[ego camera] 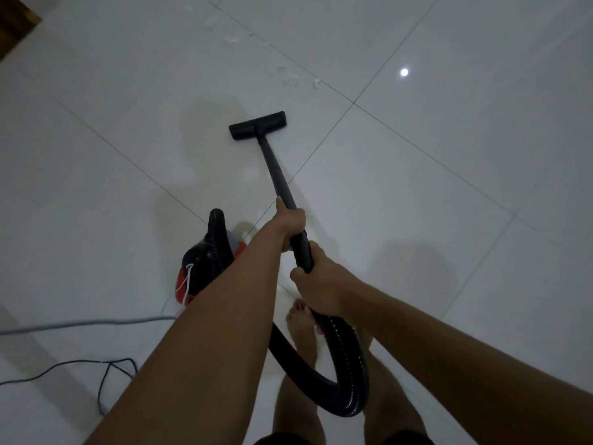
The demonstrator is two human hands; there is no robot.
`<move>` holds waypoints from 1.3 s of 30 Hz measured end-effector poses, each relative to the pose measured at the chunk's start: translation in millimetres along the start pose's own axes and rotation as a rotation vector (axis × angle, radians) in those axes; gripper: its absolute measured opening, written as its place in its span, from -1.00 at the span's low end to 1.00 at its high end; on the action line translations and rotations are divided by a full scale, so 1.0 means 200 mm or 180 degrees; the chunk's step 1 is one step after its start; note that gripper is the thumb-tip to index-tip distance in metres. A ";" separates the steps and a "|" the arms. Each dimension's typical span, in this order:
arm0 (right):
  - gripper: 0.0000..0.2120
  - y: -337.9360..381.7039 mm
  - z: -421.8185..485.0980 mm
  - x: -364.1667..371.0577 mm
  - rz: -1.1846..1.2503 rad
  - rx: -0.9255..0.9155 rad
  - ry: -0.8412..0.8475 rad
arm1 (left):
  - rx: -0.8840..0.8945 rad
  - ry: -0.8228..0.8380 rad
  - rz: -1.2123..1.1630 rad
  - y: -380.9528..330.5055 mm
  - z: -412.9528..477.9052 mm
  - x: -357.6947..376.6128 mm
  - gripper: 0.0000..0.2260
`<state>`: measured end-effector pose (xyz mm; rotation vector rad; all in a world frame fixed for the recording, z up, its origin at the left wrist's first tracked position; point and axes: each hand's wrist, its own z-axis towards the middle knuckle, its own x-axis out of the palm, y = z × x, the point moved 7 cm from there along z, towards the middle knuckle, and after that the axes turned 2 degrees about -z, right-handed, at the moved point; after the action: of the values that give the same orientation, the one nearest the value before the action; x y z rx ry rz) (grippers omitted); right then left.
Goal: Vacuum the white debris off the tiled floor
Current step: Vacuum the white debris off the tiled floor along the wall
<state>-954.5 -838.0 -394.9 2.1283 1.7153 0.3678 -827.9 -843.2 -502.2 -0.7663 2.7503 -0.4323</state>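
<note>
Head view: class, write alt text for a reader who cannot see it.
Both hands, left ahead of right, hold a black vacuum wand; its nozzle rests on the white tiled floor, short of white debris. The red-and-black vacuum sits at left.

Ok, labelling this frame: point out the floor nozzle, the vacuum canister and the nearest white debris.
floor nozzle [257, 125], head view, middle of the head.
vacuum canister [201, 261], head view, black top.
white debris [289, 79], head view, nearest clump.

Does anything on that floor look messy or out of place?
Yes: white debris lies scattered along the grout line beyond the floor nozzle, unvacuumed. A black cable also lies loosely tangled on the tiled floor, lower left.
</note>
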 end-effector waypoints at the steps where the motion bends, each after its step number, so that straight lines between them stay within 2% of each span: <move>1: -0.49 -0.02 -0.01 0.03 0.0010 -0.0002 -0.0044 | 0.0005 0.0024 0.0027 0.03 -0.01 0.00 -0.35; 12: -0.44 -0.23 -0.15 0.13 0.0143 -0.0124 -0.0454 | 0.0183 0.0353 0.0201 0.20 -0.08 0.18 -0.34; 17: -0.43 -0.33 -0.21 0.12 0.0505 -0.0082 -0.0420 | 0.0164 0.0524 0.0265 0.24 -0.09 0.31 -0.31; 22: -0.41 -0.40 -0.20 0.10 0.0611 -0.0001 -0.0374 | 0.0170 0.0514 0.0327 0.26 -0.03 0.39 -0.32; 28: -0.40 -0.38 -0.09 0.07 0.0653 -0.0176 -0.0371 | 0.0324 0.0439 0.0449 0.21 0.08 0.37 -0.33; 34: -0.35 -0.35 0.04 0.01 0.0653 -0.0305 -0.0537 | 0.0453 0.0413 0.0229 0.14 0.24 0.37 -0.43; 39: -0.30 -0.38 0.08 0.02 0.1183 -0.0317 -0.0456 | 0.0584 0.0396 0.0085 0.17 0.26 0.38 -0.39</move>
<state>-1013.4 -823.0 -443.1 2.3336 1.1964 0.3814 -890.1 -867.2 -575.0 -0.6771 2.7797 -0.7378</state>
